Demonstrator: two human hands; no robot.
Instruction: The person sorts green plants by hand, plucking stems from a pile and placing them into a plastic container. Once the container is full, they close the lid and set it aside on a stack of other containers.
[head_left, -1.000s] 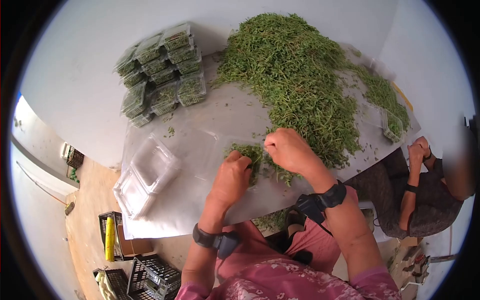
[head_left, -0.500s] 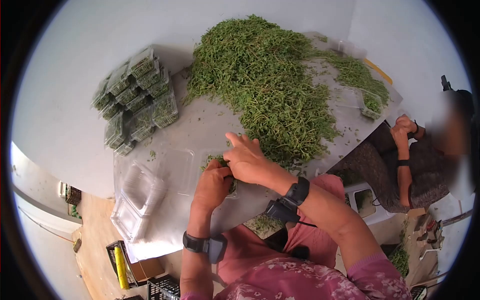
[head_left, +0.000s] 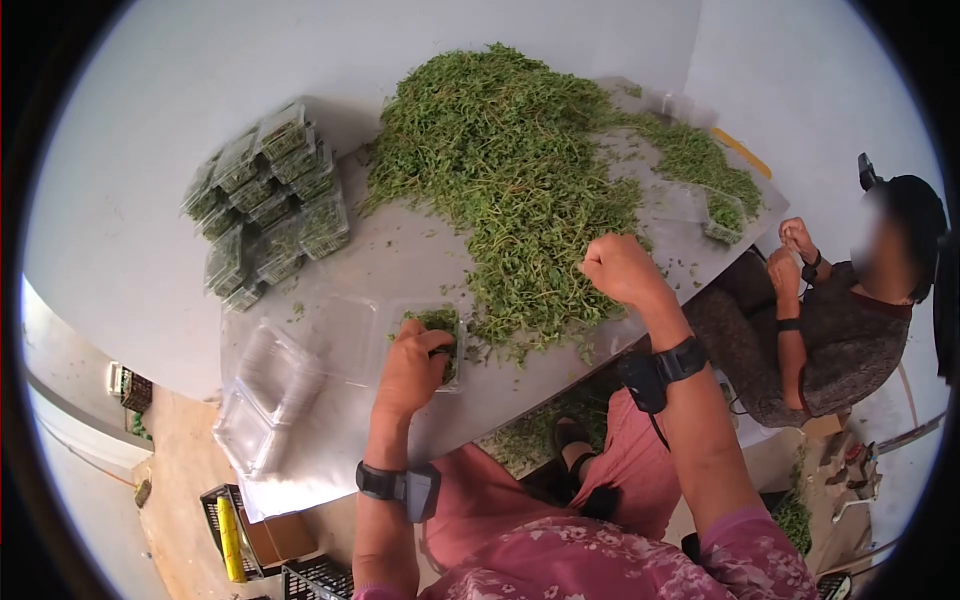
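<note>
An open clear plastic clamshell box (head_left: 457,372) lies near the table's front edge, partly filled with leafy green sprigs (head_left: 437,319). My left hand (head_left: 412,368) is over this box, its bent fingers closed on the greens inside; the fingertips are partly hidden. To the right, my right hand (head_left: 624,272) is curled into a fist at the right side of the big heap of greens (head_left: 510,170). Whatever is inside that fist, if anything, is hidden. The box's lid (head_left: 350,340) lies folded back to the left.
Filled boxes (head_left: 270,200) are stacked at the back left. Nested clear boxes (head_left: 255,400) lie at the front left edge. A co-worker (head_left: 840,330) sits at the right, hands raised, by another open box (head_left: 722,215). Black crates (head_left: 320,580) stand on the floor.
My right hand has left the box and moved right to the heap, its fingers now curled. My left hand has stayed at the box. The co-worker's hands have shifted slightly.
</note>
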